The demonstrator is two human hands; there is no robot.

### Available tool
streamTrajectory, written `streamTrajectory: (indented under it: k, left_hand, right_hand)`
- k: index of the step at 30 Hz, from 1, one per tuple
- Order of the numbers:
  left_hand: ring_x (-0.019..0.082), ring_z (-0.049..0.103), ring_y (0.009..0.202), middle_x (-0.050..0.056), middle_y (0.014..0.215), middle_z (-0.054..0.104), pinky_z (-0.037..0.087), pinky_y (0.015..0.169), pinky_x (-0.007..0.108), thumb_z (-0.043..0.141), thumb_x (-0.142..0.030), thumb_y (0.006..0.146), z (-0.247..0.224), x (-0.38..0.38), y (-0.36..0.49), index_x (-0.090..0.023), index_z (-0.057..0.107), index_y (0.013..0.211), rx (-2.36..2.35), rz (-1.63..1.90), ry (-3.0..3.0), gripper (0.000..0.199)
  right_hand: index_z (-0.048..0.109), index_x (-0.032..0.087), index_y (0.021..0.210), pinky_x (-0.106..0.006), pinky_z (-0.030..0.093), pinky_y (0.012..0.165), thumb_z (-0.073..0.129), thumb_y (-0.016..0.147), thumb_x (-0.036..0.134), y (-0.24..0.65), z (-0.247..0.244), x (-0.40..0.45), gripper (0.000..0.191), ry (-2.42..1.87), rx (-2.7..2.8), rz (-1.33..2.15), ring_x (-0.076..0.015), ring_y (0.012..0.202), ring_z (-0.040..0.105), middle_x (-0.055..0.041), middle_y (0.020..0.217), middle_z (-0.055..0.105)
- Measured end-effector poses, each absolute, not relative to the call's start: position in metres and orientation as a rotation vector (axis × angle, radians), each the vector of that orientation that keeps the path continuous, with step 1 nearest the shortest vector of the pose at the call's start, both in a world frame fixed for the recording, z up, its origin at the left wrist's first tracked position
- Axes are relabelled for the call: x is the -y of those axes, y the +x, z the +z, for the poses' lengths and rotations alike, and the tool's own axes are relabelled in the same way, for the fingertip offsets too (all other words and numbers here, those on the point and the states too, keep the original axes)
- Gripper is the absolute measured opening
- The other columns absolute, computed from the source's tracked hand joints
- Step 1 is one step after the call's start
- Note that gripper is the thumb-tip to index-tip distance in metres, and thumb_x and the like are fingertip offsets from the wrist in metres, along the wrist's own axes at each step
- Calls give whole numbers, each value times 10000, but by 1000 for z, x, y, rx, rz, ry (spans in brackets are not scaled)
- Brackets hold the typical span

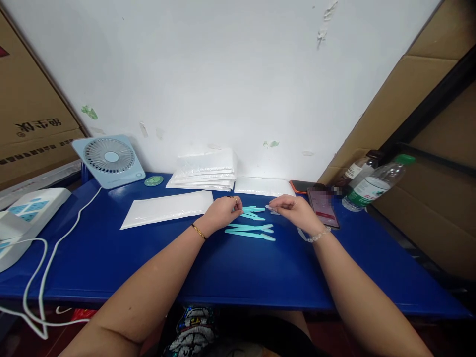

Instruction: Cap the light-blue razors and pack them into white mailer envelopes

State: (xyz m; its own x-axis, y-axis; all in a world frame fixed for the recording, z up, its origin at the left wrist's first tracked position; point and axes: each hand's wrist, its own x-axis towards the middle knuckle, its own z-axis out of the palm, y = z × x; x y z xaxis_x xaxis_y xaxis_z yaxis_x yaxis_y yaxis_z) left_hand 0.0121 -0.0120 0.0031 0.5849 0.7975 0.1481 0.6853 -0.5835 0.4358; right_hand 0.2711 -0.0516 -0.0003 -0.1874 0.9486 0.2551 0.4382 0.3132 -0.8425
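Several slim turquoise eyebrow razors (250, 235) with pale ends lie spread on the blue table. Behind them is a second small cluster of turquoise razors (253, 213). My left hand (225, 212) is closed in a pinch at the left ends of that cluster, its fingertips on a razor handle. On the other side, my right hand (295, 210) pinches a small translucent piece (269, 207) between thumb and forefinger. Another pale clear piece (275, 212) lies just below those fingertips, partly hidden. Left of my left hand rests a flat white bubble envelope (169, 208).
A stack of white envelopes (204, 171) and another envelope (264, 186) lie against the wall. To the right are a phone (323, 206) and bottles (368, 192). A blue fan (111, 161), a green disc (153, 181) and a corded power strip (35, 213) stand left.
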Motion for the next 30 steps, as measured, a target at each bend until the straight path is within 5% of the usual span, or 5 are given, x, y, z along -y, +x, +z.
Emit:
streamTrajectory:
  k: [10, 21, 25, 30]
  left_hand:
    - [136, 566, 679, 1, 789, 643, 372, 553, 230, 513, -355, 828, 5, 14, 12, -198, 601, 853, -1136, 516, 2360, 182]
    - [137, 584, 693, 6, 796, 651, 412, 581, 222, 552, -442, 820, -1, 19, 16, -197, 620, 893, -952, 383, 2376, 265]
    - [191, 585, 911, 38, 984, 651, 426, 746, 274, 555, -328, 840, -3, 14, 15, -214, 645, 976, -1108, 422, 2665, 199]
    - [214, 558, 923, 53, 975, 646, 400, 746, 293, 595, -301, 813, -5, 8, 14, -213, 678, 919, -1199, 320, 2823, 161]
  right_hand:
    - [629, 155, 819, -360, 538, 773, 748, 641, 490, 260, -2, 54, 397, -1279, 1639, 951, -242, 831, 691, -96, 861, 732]
    - [652, 169, 885, -293, 511, 664, 677, 714, 442, 268, 11, 62, 323, -1337, 1908, 958, -188, 741, 663, -62, 808, 715]
    - [662, 199, 741, -280, 465, 601, 651, 712, 440, 307, 25, 66, 242, -1694, 2101, 635, -179, 660, 621, -39, 724, 691]
    - [649, 203, 616, -270, 410, 509, 752, 544, 288, 324, 19, 67, 152, -2112, 2246, 862, -201, 606, 611, -21, 624, 676]
